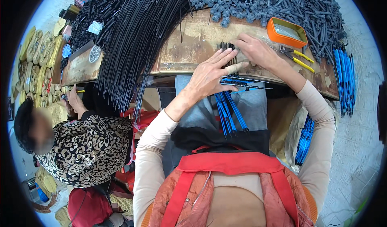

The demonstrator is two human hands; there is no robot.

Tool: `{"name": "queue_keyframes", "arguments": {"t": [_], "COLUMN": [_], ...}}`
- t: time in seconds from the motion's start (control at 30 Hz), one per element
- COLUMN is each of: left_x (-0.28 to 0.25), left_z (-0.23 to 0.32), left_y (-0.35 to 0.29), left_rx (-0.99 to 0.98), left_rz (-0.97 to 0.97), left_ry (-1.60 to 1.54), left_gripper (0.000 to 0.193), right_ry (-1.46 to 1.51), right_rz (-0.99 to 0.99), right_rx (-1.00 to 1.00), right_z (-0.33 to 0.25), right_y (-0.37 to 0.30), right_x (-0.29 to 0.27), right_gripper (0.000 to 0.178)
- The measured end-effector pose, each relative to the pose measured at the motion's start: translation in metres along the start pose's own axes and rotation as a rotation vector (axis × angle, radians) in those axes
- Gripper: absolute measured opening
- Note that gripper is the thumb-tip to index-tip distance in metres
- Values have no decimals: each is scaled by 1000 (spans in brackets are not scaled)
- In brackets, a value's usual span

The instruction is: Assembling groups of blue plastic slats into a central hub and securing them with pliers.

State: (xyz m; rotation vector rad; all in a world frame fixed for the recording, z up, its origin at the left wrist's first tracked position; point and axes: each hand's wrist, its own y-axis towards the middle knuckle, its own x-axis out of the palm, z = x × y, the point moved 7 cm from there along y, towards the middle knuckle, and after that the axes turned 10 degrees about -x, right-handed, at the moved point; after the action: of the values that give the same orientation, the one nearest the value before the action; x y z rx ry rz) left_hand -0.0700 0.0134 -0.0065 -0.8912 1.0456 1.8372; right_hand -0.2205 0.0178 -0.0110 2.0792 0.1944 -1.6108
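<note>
My left hand (213,71) lies flat over a small bundle of thin rods at the table's front edge, its fingers stretched out and a pale wrap round one finger. The rods' black ends (227,46) point away from me on the tabletop, side by side. Their blue-and-black lengths (226,112) hang down over my lap, and a few more lie crosswise under my left palm. My right hand (256,51) rests on the table just right of the black ends, with fingers bent and closed. Whatever those fingertips hold is hidden.
Yellow-handled pliers (297,58) and an orange box (287,32) lie to the right. Grey plastic fittings (242,3) pile at the back; long black rods (137,41) overhang the front edge at left. Blue rod bundles (344,82) hang at right. A person (84,146) sits left.
</note>
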Motion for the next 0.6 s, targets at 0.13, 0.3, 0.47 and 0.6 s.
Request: {"name": "queue_keyframes", "arguments": {"t": [0.13, 0.3, 0.47, 0.6], "left_x": [4, 1, 4, 2], "left_z": [-3, -5, -4, -4], "left_y": [4, 0, 4, 4], "left_rx": [79, 60, 57, 65], "left_rz": [-29, -28, -38, -15], "left_ry": [11, -29, -27, -35], "left_gripper": [78, 80, 81, 78], "right_ry": [1, -278, -179, 57], "right_rz": [20, -130, -120, -49], "right_rx": [-49, 127, 36, 64], "right_z": [-9, -7, -6, -15], "right_y": [5, -14, 1, -6], "right_x": [-2, -13, -8, -42], "right_gripper": [37, 22, 18, 44]}}
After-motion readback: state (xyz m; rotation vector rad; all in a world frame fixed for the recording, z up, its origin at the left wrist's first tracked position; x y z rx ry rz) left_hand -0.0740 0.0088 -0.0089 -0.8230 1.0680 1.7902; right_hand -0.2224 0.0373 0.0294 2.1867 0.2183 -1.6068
